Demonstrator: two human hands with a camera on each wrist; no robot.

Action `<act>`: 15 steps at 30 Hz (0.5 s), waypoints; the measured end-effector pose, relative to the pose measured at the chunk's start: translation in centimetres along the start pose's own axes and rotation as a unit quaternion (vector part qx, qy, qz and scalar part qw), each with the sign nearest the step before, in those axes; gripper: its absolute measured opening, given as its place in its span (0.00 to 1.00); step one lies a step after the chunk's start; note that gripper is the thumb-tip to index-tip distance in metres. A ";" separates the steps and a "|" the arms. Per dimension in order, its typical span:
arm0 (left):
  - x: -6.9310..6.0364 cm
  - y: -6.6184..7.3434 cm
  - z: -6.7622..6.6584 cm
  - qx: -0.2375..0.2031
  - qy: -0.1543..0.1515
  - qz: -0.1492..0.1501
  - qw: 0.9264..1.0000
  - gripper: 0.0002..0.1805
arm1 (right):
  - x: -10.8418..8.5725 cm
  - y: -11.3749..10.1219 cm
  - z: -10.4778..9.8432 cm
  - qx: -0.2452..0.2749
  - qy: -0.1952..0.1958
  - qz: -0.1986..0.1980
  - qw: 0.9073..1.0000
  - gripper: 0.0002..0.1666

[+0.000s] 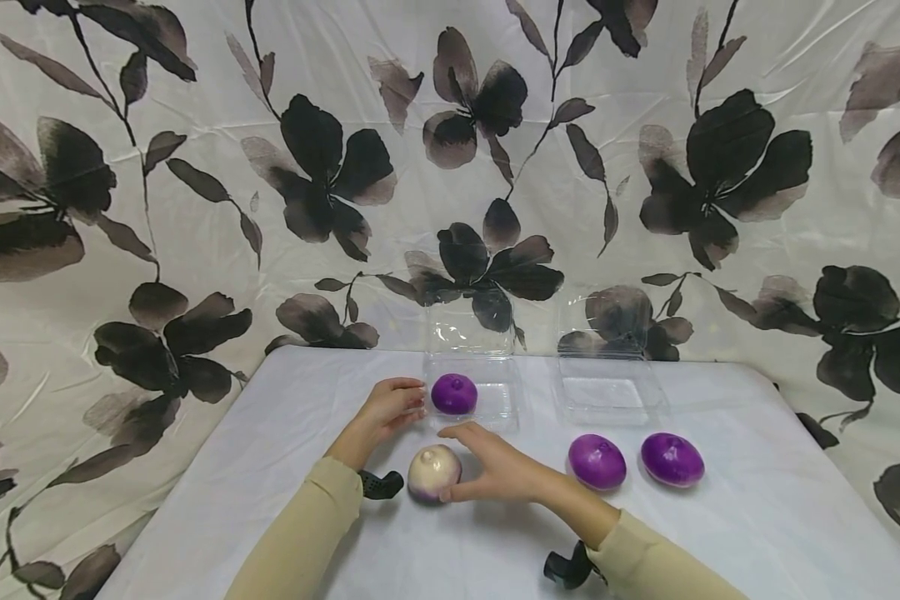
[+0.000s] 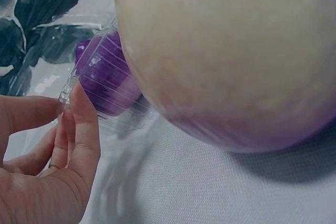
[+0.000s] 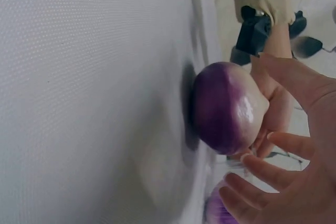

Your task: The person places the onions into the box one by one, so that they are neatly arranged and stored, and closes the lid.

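Observation:
At the left clear plastic box (image 1: 498, 408), my left hand (image 1: 384, 408) pinches the near left rim between thumb and fingers. Inside that box sits a glossy purple, onion-like vegetable (image 1: 454, 393). A round cream-and-purple vegetable (image 1: 435, 473), turnip-like with a small tip on top, stands on the white cloth before the box. My right hand (image 1: 498, 468) hovers at its right side, thumb and fingers spread around it. In the right wrist view a gap shows between the fingers (image 3: 262, 174) and the turnip-like vegetable (image 3: 228, 107); whether the thumb touches it I cannot tell.
Two more purple vegetables (image 1: 597, 462) lie on the cloth to the right. Behind them stands a second clear box (image 1: 607, 396) with its lid raised. A floral curtain (image 1: 465, 167) hangs behind the table (image 1: 232, 517). Black camera mounts (image 1: 570, 568) sit at both wrists.

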State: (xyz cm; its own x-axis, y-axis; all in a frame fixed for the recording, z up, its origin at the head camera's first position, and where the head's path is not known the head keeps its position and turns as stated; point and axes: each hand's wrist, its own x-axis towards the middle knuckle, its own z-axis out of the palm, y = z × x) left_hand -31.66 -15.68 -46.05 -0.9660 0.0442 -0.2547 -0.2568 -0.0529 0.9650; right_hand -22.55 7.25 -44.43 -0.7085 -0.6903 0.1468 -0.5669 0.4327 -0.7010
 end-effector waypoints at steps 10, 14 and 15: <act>-0.1 -0.1 0.1 -0.007 -0.004 0.003 1.000 0.20 | 0.6 0.7 1.3 0.016 -0.009 0.006 1.000 0.53; -0.2 0.0 0.0 -0.009 -0.002 0.002 1.000 0.20 | 0.9 0.8 1.6 0.013 -0.013 0.005 1.000 0.52; -0.2 0.0 0.0 -0.010 -0.001 0.002 1.000 0.20 | 1.0 0.8 1.7 0.014 -0.013 0.005 1.000 0.52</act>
State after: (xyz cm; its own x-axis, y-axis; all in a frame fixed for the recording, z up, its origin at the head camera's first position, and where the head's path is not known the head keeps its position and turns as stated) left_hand -31.51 -15.69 -45.99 -0.9668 0.0458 -0.2515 -0.2543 -0.0730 0.9644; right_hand -23.03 5.93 -46.02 -0.7027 -0.7010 0.1218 -0.5476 0.4236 -0.7216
